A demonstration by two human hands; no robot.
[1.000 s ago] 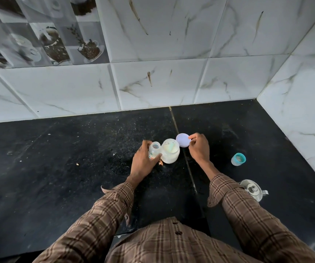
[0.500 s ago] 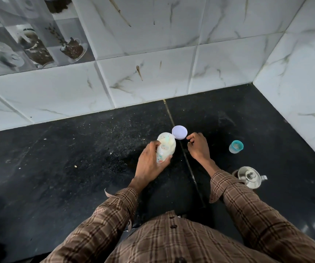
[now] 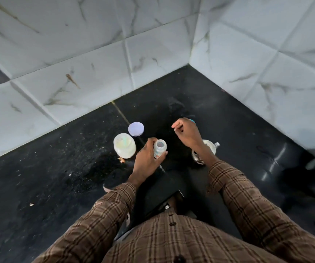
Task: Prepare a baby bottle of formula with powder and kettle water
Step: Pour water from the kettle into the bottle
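I see the left hand (image 3: 147,160) wrapped around the open baby bottle (image 3: 160,149), holding it upright just above the black counter (image 3: 57,168). The right hand (image 3: 187,133) hovers loosely curled, grasping nothing, over the kettle (image 3: 210,147). The open powder jar (image 3: 124,148) stands just left of the bottle, its lid (image 3: 136,129) lying behind it.

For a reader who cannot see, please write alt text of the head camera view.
A person's left hand grips a small open clear plastic baby bottle over a black stone counter, while the right hand, loosely curled and holding nothing, hovers beyond it. Left of the bottle stand an open white powder jar and its round lilac lid; a steel kettle sits under the right wrist.
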